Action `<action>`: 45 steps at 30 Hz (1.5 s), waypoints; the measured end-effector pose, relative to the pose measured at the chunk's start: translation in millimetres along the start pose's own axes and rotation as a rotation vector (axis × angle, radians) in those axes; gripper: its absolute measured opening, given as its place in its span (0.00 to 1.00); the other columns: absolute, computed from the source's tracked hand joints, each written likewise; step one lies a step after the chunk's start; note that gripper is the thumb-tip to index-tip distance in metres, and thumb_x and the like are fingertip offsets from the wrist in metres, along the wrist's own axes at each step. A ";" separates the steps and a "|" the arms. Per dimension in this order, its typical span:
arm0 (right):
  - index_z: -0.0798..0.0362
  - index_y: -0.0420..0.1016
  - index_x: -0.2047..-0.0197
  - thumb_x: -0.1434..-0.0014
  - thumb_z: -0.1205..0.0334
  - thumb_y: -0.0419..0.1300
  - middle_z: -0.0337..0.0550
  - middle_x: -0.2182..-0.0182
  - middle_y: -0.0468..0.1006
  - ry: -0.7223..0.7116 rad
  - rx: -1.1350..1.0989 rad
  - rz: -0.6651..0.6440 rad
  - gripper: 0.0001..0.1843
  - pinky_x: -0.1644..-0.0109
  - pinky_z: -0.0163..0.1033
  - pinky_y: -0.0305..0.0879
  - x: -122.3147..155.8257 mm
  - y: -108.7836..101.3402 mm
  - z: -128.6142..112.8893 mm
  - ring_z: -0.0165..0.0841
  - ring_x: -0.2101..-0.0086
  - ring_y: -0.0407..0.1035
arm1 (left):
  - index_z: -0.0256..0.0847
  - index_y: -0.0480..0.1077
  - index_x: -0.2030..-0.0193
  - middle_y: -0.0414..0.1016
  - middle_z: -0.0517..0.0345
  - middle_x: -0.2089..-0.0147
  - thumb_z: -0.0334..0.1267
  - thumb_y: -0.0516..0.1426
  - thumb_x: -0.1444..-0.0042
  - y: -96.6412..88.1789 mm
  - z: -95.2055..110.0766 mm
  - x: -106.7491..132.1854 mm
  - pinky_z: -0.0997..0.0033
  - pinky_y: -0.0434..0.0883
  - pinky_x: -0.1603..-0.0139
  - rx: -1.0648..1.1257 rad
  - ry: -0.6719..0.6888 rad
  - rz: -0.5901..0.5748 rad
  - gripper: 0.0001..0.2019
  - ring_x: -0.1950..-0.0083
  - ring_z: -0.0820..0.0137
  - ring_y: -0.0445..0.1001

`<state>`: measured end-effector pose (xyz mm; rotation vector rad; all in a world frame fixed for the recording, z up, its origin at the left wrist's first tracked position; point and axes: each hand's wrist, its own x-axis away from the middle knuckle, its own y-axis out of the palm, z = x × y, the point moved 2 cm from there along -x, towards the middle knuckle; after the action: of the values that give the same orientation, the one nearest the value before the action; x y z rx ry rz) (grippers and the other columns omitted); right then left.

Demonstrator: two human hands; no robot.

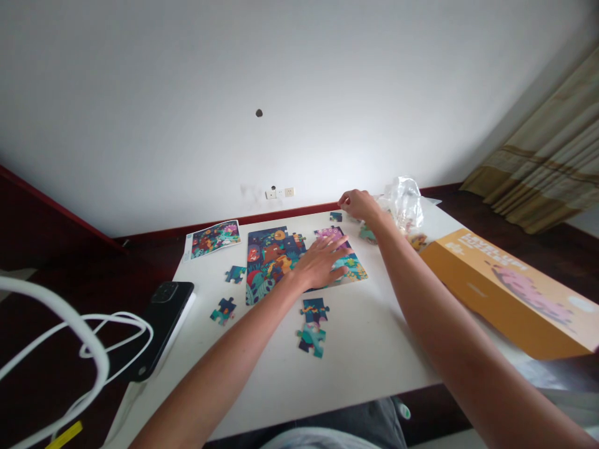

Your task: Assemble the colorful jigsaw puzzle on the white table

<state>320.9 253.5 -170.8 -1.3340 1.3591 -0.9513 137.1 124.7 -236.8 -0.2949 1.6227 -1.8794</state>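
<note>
My left hand (321,264) lies flat with fingers spread on a joined, colourful jigsaw puzzle (276,262) on the white table (369,355). My right hand (358,204) is curled near the far edge, its fingertips just right of a loose puzzle piece (336,216); the backs of the fingers hide whatever may be in them. Two loose pieces (235,274) (223,310) lie left of my left forearm. A small stack of pieces (312,327) lies below my left hand. Another piece (367,234) lies under my right wrist.
A printed picture card (215,239) lies at the far left of the table. A clear plastic bag (406,204) stands behind my right hand. An orange-yellow box (510,293) lies on the right edge. A black phone (152,330) and a white cable (116,337) lie left.
</note>
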 end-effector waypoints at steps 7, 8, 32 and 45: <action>0.49 0.78 0.40 0.37 0.68 0.58 0.53 0.48 0.83 -0.010 0.079 -0.009 0.23 0.42 0.45 0.68 0.3 27.1 -10.0 0.46 0.46 0.74 | 0.55 0.66 0.29 0.63 0.58 0.25 0.53 0.48 0.27 4.4 -3.6 -0.3 0.46 0.51 0.22 0.011 -0.018 -0.024 0.23 0.24 0.53 0.57; 0.49 0.77 0.37 0.37 0.66 0.60 0.53 0.46 0.82 -0.031 0.094 -0.039 0.25 0.41 0.47 0.68 0.7 31.5 -10.4 0.47 0.44 0.74 | 0.55 0.66 0.30 0.63 0.58 0.26 0.54 0.48 0.27 5.1 -4.2 -0.5 0.47 0.51 0.22 0.015 -0.018 -0.013 0.23 0.24 0.53 0.57; 0.51 0.81 0.42 0.44 0.65 0.66 0.46 0.46 0.83 -0.134 0.089 -0.134 0.24 0.44 0.39 0.69 -4.4 39.6 5.4 0.41 0.49 0.78 | 0.42 0.70 0.33 0.70 0.50 0.30 0.47 0.55 0.32 -105.0 -97.7 33.9 0.59 0.58 0.26 0.019 -0.318 -0.065 0.24 0.28 0.59 0.65; 0.52 0.79 0.40 0.37 0.59 0.64 0.50 0.46 0.83 -0.290 0.110 -0.173 0.22 0.37 0.46 0.66 15.8 16.5 -60.4 0.44 0.45 0.76 | 0.51 0.61 0.26 0.66 0.55 0.27 0.61 0.55 0.42 -177.9 -151.6 121.4 0.70 0.71 0.41 0.181 -0.814 -0.467 0.38 0.35 0.58 0.73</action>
<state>259.6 233.6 -175.0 -1.4583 0.9715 -0.8930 -95.7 183.5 -128.4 -1.2556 0.8622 -1.8319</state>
